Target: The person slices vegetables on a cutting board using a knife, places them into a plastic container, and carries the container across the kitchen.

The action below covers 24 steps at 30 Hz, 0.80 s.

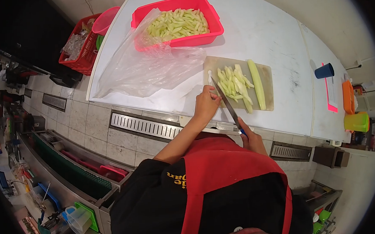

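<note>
My right hand (252, 139) grips a kitchen knife (229, 106) by its blue handle. The long blade slants up and left over the cutting board (264, 77), beside the cut pieces. My left hand (207, 104) is closed at the board's near left corner, left of the blade; what its curled fingers hold, if anything, is hidden. Just above those fingers lies a small whitish strip (210, 77). Pale green strips (234, 82), looking like peeled cucumber, are heaped mid-board. To their right rests a long, uncut peeled cucumber (256, 86).
A pink tub (212, 24) full of cut strips stands at the back of the white table (291, 107). A clear plastic bag (151, 72) drapes from it across the left side. A blue cup (324, 71) stands at right. Red crates (80, 57) sit beyond the left edge.
</note>
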Each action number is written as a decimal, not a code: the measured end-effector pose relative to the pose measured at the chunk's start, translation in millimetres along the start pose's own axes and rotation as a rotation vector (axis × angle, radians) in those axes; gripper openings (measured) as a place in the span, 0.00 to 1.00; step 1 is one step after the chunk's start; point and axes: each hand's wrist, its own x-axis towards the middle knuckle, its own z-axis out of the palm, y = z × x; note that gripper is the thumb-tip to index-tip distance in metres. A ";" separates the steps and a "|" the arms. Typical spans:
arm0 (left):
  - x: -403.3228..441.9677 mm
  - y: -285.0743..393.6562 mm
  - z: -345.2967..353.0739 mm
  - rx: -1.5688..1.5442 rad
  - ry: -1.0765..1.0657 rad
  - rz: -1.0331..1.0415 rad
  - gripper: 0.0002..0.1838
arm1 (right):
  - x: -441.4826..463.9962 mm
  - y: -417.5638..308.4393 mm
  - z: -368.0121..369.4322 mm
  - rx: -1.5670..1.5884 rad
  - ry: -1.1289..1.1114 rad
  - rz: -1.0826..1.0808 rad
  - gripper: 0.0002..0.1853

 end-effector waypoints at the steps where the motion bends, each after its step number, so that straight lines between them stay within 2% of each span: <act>1: -0.1 -0.5 0.1 -0.010 -0.006 0.000 0.19 | 3.6 -1.0 3.2 -0.010 -0.007 0.007 0.34; 6: 2.3 -2.6 0.1 -0.015 -0.016 0.000 0.19 | 19.1 11.4 19.3 -0.004 0.003 -0.004 0.33; 9: -0.4 5.8 -4.2 -0.047 -0.067 -0.049 0.18 | 25.9 11.9 20.8 0.122 -0.011 0.045 0.33; 12: 0.8 4.0 -9.7 -0.132 -0.100 -0.058 0.16 | 25.4 9.7 15.4 0.142 0.085 -0.077 0.32; 16: -3.0 -7.1 -17.1 -0.315 -0.158 -0.102 0.15 | 18.2 2.8 -3.3 0.123 -0.058 -0.022 0.31; 18: -5.0 -5.9 -28.2 -0.258 -0.151 -0.124 0.13 | 15.8 7.5 -3.3 0.138 -0.105 -0.084 0.31; 21: -13.3 6.4 -46.5 -0.020 -0.111 -0.148 0.11 | 18.8 6.7 -10.4 0.136 -0.171 0.016 0.32; 24: -10.5 19.1 -57.0 0.125 -0.053 -0.145 0.09 | 21.8 19.9 -14.7 0.037 -0.149 -0.080 0.32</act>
